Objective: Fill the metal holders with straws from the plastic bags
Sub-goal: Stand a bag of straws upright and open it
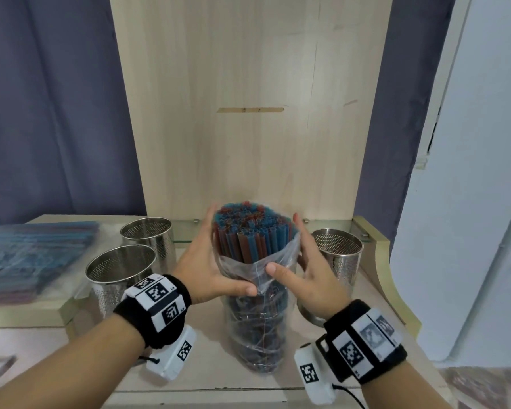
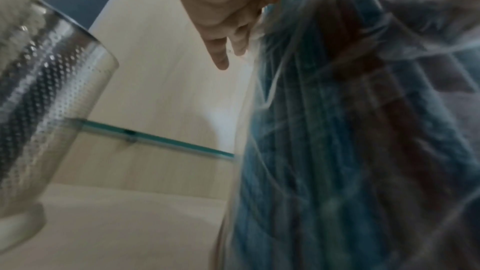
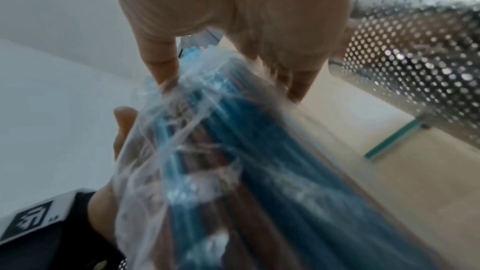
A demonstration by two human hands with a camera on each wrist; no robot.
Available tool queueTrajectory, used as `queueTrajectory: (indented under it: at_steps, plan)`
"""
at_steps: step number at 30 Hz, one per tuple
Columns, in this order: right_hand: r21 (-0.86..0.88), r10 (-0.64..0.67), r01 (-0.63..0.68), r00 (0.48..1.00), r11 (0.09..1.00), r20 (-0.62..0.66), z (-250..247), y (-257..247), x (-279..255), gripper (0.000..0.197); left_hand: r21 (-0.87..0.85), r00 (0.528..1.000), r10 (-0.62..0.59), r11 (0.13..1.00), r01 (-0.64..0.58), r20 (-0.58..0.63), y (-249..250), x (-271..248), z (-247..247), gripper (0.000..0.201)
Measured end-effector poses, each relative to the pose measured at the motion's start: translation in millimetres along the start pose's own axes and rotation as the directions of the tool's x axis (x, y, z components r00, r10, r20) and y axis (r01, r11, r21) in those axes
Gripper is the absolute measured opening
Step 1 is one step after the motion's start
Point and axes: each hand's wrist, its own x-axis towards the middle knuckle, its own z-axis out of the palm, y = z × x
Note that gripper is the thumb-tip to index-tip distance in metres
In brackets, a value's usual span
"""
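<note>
a clear plastic bag [image 1: 255, 314] full of blue and dark red straws [image 1: 250, 231] stands upright near the front edge of the pale wooden worktop [image 1: 207, 370], about midway between its left and right edges, its bottom resting on the surface and its open mouth pushed down so the straw tops stick out bare. the left hand [image 1: 210, 261] clasps the bundle from the left, fingers laid up along the straws and the thumb pressed across the crumpled rim of the bag at the front. the right hand [image 1: 310, 270] clasps it from the right the same way, its thumb meeting the left thumb on the plastic rim; both hands are wrapped around the bag and straws. two perforated metal holders stand toward the left side of the worktop, one nearer the front [image 1: 118, 276] and one behind it [image 1: 148, 240], and a third holder [image 1: 338, 255] stands toward the right edge, just beside the right hand. at the far left edge lies another bag of straws [image 1: 33, 255], flat and blurred. both wrists wear black bands with printed marker tags
</note>
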Motion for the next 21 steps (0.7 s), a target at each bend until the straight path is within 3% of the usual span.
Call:
queueTrajectory:
  at_steps: [3,5,9,11,19,21]
  plan:
    - [0.133,0.075,-0.094,0.987,0.987,0.140,6,5,1,0.070,-0.071,0.999,0.047,0.996,-0.046,0.011,1,2,8,0.124]
    - [0.117,0.127,-0.151,0.973,0.982,0.191,3,6,-1,0.066,-0.087,0.999,0.030,0.996,-0.027,0.029,-1,0,11,0.117]
    - [0.065,-0.009,0.007,0.999,0.998,0.045,1,2,-2,0.104,-0.031,0.998,0.045,0.999,-0.044,0.048,-9,0,10,0.124]
    - [0.063,-0.047,0.044,0.998,0.997,0.037,6,-2,3,0.098,0.000,0.999,0.045,0.999,-0.045,0.026,-9,-1,12,0.130]
    - [-0.021,0.076,-0.074,0.982,0.997,0.172,8,2,14,0.055,0.169,1.000,-0.031,0.985,0.030,0.004,-21,-1,15,0.137]
    - [-0.056,0.071,-0.062,0.984,0.996,0.166,6,3,19,0.054,0.190,0.999,-0.043,0.981,0.044,-0.011,-24,1,14,0.134]
